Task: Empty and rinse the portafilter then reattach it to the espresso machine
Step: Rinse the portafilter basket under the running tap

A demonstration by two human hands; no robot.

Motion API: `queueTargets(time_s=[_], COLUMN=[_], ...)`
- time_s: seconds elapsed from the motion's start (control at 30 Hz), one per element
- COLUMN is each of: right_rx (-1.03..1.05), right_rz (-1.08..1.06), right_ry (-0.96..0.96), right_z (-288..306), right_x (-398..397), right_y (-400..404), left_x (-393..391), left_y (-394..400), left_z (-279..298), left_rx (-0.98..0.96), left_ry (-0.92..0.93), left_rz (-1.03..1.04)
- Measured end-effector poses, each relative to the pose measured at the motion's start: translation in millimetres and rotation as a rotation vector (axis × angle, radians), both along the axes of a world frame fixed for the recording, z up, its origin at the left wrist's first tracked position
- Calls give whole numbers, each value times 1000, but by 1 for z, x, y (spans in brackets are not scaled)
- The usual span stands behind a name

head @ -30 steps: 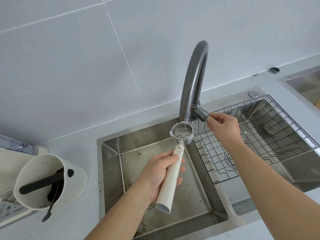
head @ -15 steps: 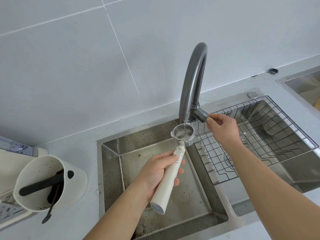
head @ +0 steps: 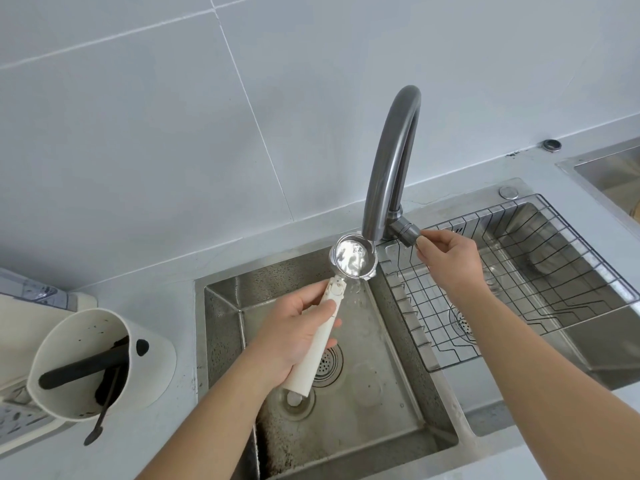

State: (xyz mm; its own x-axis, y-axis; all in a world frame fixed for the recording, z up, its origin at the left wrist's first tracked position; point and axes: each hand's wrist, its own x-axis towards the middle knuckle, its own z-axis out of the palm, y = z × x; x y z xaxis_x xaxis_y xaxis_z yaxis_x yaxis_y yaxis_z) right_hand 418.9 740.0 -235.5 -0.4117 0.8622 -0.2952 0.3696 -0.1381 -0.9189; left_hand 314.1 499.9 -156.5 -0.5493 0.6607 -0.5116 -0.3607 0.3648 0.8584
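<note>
Steel shines wet inside the portafilter (head: 353, 259) basket, held level over the left sink (head: 388, 393) just under the grey faucet (head: 389, 161) spout; the left hand (head: 294, 336) is clenched around its cream handle, while the right hand (head: 450, 258) pinches the faucet's side lever (head: 407, 233) beside the wire rack (head: 519, 271)

Around my sink, the bystanders.
I see a white bin (head: 86, 362) on the left counter holding a black bar (head: 83, 367), a wire rack (head: 519, 271) over the right basin, and a drain strainer (head: 327, 363) (wet).
</note>
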Motion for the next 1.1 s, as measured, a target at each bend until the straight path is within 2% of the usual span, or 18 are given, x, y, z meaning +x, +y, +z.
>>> queueTargets(time_s=[0.27,0.63,1.1], right_rx=[-8,3,196], right_rz=[-3,0,65], right_ry=[1,5,-122], right_z=[1,2,-2], right_x=[0,1,4], right_y=[1,-1,5], left_x=[11,31,25], left_y=[18,32,18], left_z=[-18,-20,-14], left_rx=[80,92,-1], left_ry=[-164,-443,-321], left_rz=[45,61,9])
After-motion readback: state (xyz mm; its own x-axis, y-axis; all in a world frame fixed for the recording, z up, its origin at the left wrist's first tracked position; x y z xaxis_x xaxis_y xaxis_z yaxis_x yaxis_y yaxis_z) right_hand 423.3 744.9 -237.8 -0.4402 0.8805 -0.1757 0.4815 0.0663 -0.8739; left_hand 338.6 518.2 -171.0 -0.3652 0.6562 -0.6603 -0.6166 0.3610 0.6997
